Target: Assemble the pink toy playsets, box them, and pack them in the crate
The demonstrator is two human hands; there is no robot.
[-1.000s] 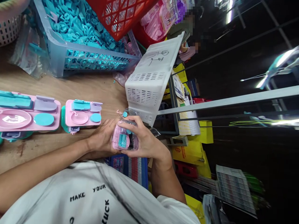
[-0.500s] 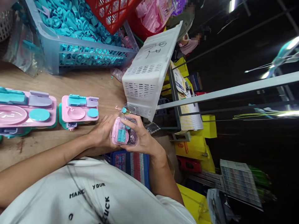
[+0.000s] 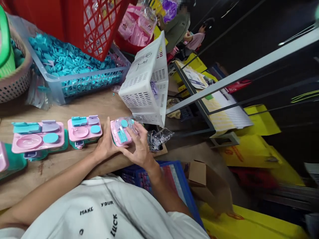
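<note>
A pink toy kitchen set [image 3: 119, 142] with turquoise pieces and a clear plastic cover sits at the table's front edge between my hands. My left hand [image 3: 106, 144] cups its left side and lower corner, with one finger stretched up along the edge. My right hand [image 3: 139, 146] grips the set's right side, its fingers bent over the clear cover and its thumb at the lower edge. To the left stands a similar small pink toy set [image 3: 81, 132], with a larger pink toy set [image 3: 38, 137] beyond it. The undersides of my fingers are hidden.
A blue translucent crate [image 3: 87, 84] of turquoise parts stands behind, under a red basket [image 3: 104, 30]. A white basket [image 3: 136, 96] lies tipped at the back right. A bag of small parts [image 3: 160, 137] is right of my hand. A metal bar [image 3: 224, 83] crosses the right side.
The toy set has gone from a tilted hold to a flatter position by the table edge. My right hand's fingers have shifted over the cover. The view has swung, showing more on the left.
</note>
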